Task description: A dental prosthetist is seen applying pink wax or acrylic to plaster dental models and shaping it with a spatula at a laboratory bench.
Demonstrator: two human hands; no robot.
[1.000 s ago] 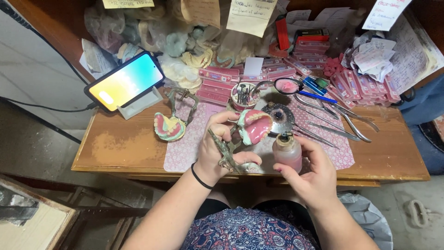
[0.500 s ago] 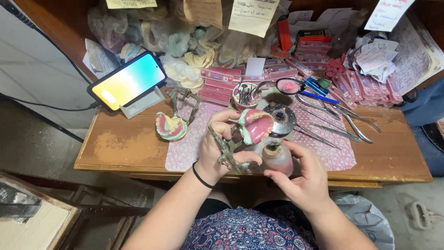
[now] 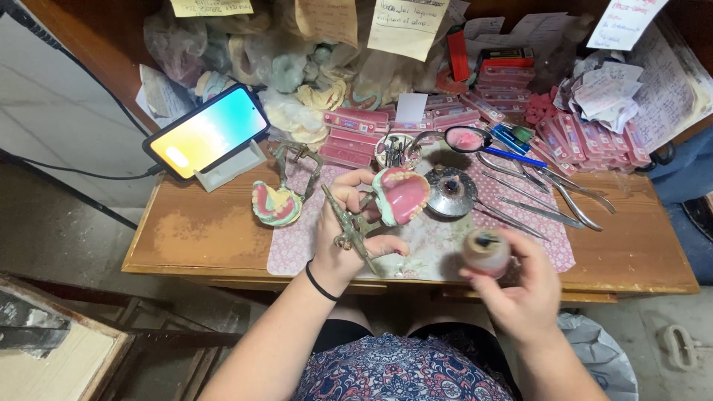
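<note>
My right hand (image 3: pixel 529 289) is smeared by motion, so I cannot make out each finger; they curl around a small round jar (image 3: pixel 486 252) with a dark spot on top, and the jar's lower part is hidden behind them. My left hand (image 3: pixel 349 230) is closed on a metal articulator (image 3: pixel 350 226), whose frame is partly covered by my palm. On it sits a pink denture model (image 3: pixel 402 194), just past my left fingertips. Beyond that model stands a round metal burner (image 3: pixel 449 191), between my two hands. To the left of my left fingers lies a second denture model (image 3: pixel 276 204), and farther off a lit phone (image 3: pixel 206 131) leans on its stand. Metal tools (image 3: pixel 549 197) lie beyond my right fingers on the patterned mat (image 3: pixel 297 252).
</note>
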